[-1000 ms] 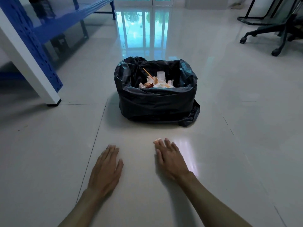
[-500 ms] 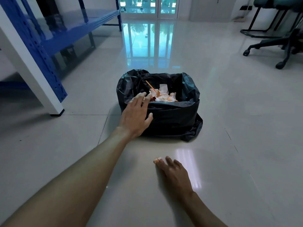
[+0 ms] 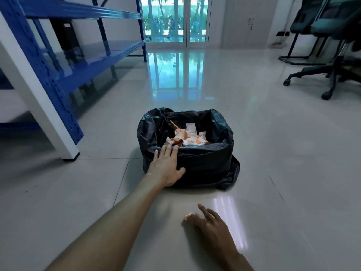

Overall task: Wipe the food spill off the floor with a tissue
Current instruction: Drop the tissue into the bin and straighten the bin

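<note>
A bin lined with a black bag (image 3: 205, 163) stands on the glossy tiled floor (image 3: 293, 173). Inside lie crumpled white tissues (image 3: 187, 138) stained orange and a thin stick. My left hand (image 3: 166, 167) lies flat against the bin's near left wall, with its fingertips on the rim and the thumb spread across the front. My right hand (image 3: 213, 229) rests palm down on the floor in front of the bin, fingers apart. A small white-orange scrap (image 3: 188, 215) shows at its index fingertip; I cannot tell whether it is held. No spill shows on the tiles around the hands.
A blue metal rack (image 3: 64, 75) with a white post stands to the left, its foot near the bin. Office chairs on castors (image 3: 328, 75) are at the right. Glass doors (image 3: 175, 20) close off the far end.
My left hand has lifted off the floor, reached forward and settled on the bin's near rim. My right hand stays on the floor. The camera has tilted up.
</note>
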`<state>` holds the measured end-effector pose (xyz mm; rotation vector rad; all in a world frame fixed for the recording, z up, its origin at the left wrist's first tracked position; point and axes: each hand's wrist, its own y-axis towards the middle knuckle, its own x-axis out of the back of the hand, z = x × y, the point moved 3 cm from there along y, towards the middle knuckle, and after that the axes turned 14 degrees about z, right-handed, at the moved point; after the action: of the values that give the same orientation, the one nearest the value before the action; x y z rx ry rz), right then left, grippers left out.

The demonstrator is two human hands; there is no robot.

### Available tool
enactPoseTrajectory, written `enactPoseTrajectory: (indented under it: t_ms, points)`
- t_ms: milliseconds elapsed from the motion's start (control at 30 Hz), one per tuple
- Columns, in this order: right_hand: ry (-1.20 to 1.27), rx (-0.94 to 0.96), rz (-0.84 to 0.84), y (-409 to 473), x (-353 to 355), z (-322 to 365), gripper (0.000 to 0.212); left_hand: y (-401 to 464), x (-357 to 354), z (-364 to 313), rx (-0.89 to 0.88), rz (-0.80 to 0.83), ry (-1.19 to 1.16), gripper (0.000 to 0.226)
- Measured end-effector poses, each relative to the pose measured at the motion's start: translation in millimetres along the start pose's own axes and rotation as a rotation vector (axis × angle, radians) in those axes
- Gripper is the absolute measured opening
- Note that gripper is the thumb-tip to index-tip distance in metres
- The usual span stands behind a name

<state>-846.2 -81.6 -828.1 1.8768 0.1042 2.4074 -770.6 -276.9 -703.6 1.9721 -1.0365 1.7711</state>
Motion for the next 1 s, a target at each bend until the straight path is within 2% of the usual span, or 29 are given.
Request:
enactPoseTrajectory:
  t_ms: [100, 233, 400, 467, 533, 667, 700, 833, 1000]
  points:
    - [0.081, 0.029, -0.172, 1, 41, 7, 0.026, -23, -10, -6, 0.000, -0.036, -0.006, 0.083]
    - [0.084, 0.111, -0.374, 9, 136, 17, 0.031, -62, -29, -11, -0.011, -0.167, -0.025, 0.081]
    - [0.129, 0.076, -0.651, 32, 244, 23, 0.030, -114, -65, -21, -0.012, -0.332, -0.009, 0.078]
    - [0.186, 0.069, -0.700, 40, 265, 25, 0.029, -129, -76, -28, -0.017, -0.351, 0.007, 0.078]
    - [0.186, 0.010, -0.652, 48, 262, 26, 0.028, -141, -83, -31, -0.033, -0.341, 0.031, 0.078]
    - [-0.162, -0.040, -0.154, 58, 191, 33, 0.030, -145, -81, -27, -0.020, -0.312, 0.076, 0.076]
    - [-0.189, -0.059, -0.086, 56, 179, 31, 0.034, -145, -80, -27, -0.016, -0.304, 0.080, 0.076]
    - [-0.151, -0.195, -0.057, 43, 170, 15, 0.039, -145, -81, -26, -0.029, -0.321, 0.098, 0.075]
    - [-0.139, -0.165, -0.050, 11, 153, 15, 0.032, -146, -79, -27, -0.034, -0.324, 0.101, 0.070]
